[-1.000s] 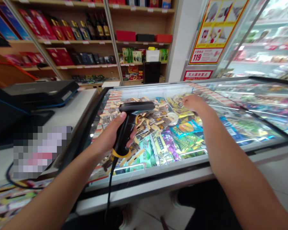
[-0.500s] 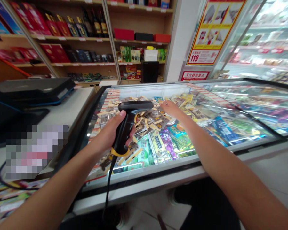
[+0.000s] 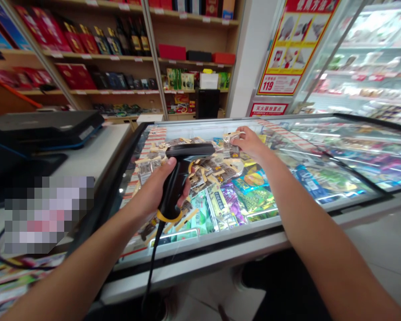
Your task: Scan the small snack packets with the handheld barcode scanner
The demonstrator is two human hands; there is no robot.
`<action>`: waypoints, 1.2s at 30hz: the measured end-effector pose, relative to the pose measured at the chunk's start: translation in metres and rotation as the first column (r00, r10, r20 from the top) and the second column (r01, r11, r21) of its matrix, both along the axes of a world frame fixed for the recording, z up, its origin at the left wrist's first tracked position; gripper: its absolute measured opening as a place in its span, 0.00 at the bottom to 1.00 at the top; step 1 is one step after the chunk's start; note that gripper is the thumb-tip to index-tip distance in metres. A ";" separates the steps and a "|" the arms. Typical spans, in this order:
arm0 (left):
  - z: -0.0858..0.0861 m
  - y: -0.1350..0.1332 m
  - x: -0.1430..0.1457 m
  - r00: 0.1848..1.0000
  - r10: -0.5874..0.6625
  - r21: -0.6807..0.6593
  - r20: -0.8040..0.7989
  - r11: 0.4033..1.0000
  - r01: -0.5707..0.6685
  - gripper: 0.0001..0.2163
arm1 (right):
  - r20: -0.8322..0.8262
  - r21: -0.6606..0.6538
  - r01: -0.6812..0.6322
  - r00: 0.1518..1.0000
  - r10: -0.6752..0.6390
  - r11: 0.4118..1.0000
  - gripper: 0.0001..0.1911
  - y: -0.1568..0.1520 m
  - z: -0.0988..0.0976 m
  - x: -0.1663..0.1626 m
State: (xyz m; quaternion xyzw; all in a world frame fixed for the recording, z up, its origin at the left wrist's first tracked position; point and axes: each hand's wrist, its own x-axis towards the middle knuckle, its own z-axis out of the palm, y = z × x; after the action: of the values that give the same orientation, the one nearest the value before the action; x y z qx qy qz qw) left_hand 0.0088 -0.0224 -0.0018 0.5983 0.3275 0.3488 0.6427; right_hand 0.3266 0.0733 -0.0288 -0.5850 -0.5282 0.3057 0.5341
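Black scanner (image 3: 174,187), yellow-trimmed, corded; left hand (image 3: 153,189) had fingers wrapped round it. Tan-edged packet (image 3: 231,139), pinched in right hand (image 3: 251,145). Display chest (image 3: 200,266) held assorted bright packets (image 3: 199,210).

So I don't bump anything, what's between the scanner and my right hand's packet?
In the head view, nothing seems to block the gap from scanner to packet; brown packets show behind.

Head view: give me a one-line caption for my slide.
Left hand grips a corded barcode scanner while the right hand holds a small packet over a glass-topped chest freezer.
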 end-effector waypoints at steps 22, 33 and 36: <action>0.005 -0.002 0.002 0.997 0.047 0.022 0.067 0.999 -0.048 0.28 | 0.193 0.053 -0.227 0.958 0.213 0.973 0.15 -0.021 0.021 -0.022; 0.009 0.001 0.003 0.994 0.087 0.045 0.069 0.995 -0.090 0.23 | 0.191 0.020 -0.210 0.961 0.202 0.978 0.17 -0.027 0.027 -0.023; 0.010 0.001 0.003 0.994 0.095 0.032 0.059 0.995 -0.097 0.22 | 0.184 0.024 -0.215 0.961 0.207 0.976 0.18 -0.027 0.027 -0.022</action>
State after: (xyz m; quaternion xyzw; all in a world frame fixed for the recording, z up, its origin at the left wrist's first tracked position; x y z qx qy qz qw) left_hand 0.0117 -0.0216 0.0078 0.5826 0.3312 0.4023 0.6238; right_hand 0.3049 0.0464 -0.0022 -0.5390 -0.6403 0.2949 0.4610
